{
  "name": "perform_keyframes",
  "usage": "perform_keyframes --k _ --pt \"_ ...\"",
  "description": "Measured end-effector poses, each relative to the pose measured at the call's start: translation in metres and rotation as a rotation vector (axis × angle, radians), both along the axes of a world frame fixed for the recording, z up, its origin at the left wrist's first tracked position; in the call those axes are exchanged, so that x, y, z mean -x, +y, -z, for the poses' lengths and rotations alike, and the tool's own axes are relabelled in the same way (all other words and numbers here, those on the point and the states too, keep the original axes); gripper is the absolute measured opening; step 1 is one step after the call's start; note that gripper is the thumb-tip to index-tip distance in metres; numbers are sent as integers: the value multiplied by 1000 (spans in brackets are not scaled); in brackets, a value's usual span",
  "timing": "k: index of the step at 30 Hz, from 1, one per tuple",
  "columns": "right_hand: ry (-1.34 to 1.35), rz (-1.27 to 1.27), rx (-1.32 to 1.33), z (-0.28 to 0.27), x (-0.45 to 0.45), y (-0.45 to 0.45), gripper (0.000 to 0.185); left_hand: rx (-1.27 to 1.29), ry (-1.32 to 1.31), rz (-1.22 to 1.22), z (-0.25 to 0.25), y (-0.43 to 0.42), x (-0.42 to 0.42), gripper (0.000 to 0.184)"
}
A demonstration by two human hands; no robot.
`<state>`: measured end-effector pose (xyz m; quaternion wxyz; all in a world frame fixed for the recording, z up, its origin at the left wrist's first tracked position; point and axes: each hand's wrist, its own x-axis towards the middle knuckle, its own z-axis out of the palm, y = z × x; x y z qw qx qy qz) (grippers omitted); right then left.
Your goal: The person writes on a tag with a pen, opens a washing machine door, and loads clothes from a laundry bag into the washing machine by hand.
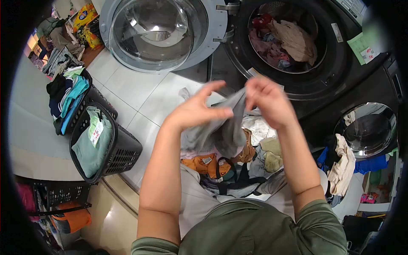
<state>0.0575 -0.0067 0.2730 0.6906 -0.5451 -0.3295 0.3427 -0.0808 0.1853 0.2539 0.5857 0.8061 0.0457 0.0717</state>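
A thin grey garment, smeared by motion, hangs above a pile of clothes in front of me. My right hand is closed, its fingers pinching the garment's upper edge. To the left, my left hand has thumb and fingers spread apart in front of the cloth, and nothing shows between them. Below both hands lie an orange garment, white cloth and an olive-green piece. The lower part of the grey garment overlaps the pile, so some pieces there are hidden.
Ahead stands a dark front-loading washing machine with clothes inside and its round door swung open leftward. Black baskets of folded clothes sit at left. At right, cream cloth hangs below another round door.
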Motion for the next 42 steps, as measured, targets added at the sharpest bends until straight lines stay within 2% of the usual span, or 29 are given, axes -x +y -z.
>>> perform_keyframes --k 2,3,5,6,7,8,9,10,11,12,13,14,16,18,19,21,22,24,27,29,30,33,35,36,38,39,40,41,42 --pt "-153 126 -452 -58 3 1 20 -190 124 161 15 -14 -7 79" --pt "-192 205 -534 -78 -1 -4 19 -297 213 183 16 -22 -8 74" --pt "-350 309 -501 -95 -14 -9 26 -47 237 -99 6 -28 -11 65" --pt "-558 311 -283 -88 -23 -12 39 80 244 -241 -1 -29 -11 60" --pt "-760 310 -58 -72 -32 -14 53 303 129 -217 -8 -30 -9 56" --pt "-982 230 129 -50 -25 -12 90 528 13 -190 -13 -30 -2 53" --pt "-847 35 253 -17 -13 -8 113 754 -107 -152 -15 -31 3 49" --pt "-831 -104 407 9 3 -6 109 631 -161 -108 -11 -31 5 48" --pt "-968 -22 342 59 11 4 91 506 -220 -61 -3 -30 6 47" --pt "-648 -24 349 80 5 8 78 376 -278 -23 -1 -30 1 47" --pt "-321 -36 337 87 -2 11 65 329 -113 -62 -14 -31 -2 47" --pt "-284 76 555 40 -6 8 52 281 61 -114 -32 -32 4 47" --pt "172 394 208 30 -78 9 27 162 305 -104 -14 -13 1 46" --pt "310 622 -370 7 -154 -9 22 279 128 -185 2 -1 -3 41" --pt "34 556 -488 11 -203 -27 28 337 47 -232 8 4 0 39" --pt "20 930 -315 9 -201 -25 36 415 4 -301 2 8 1 32" --pt "-141 676 -130 29 -193 -19 39 439 -11 -319 3 10 2 31" --pt "-102 413 228 70 -110 12 30 456 -26 -341 1 10 -2 29" --pt "-341 -160 960 190 -13 29 51 424 -23 -342 4 11 -4 28" --pt "-706 -203 1020 301 34 14 71 394 -20 -342 8 14 -3 28" --pt "-922 -233 1097 297 53 10 62 377 -13 -343 10 15 -2 28" --pt "-711 -196 1070 267 37 12 54 349 3 -325 11 20 1 30" --pt "-701 -327 898 202 12 20 45 299 21 -305 12 22 4 33" --pt "-731 -330 664 166 3 18 33 250 29 -292 13 21 4 36" --pt "-506 -163 350 91 -17 18 29 42 10 -243 11 10 6 46" --pt "-50 -162 188 58 -21 13 26 20 -26 -174 11 1 7 47" --pt "5 -158 60 26 -22 11 30 -4 -62 -107 12 -7 6 48" --pt "-126 -111 44 5 -21 11 31 -29 -94 -37 14 -11 5 50" --pt "-245 -180 186 -7 -27 7 32 -126 -15 -65 20 -8 -6 51"
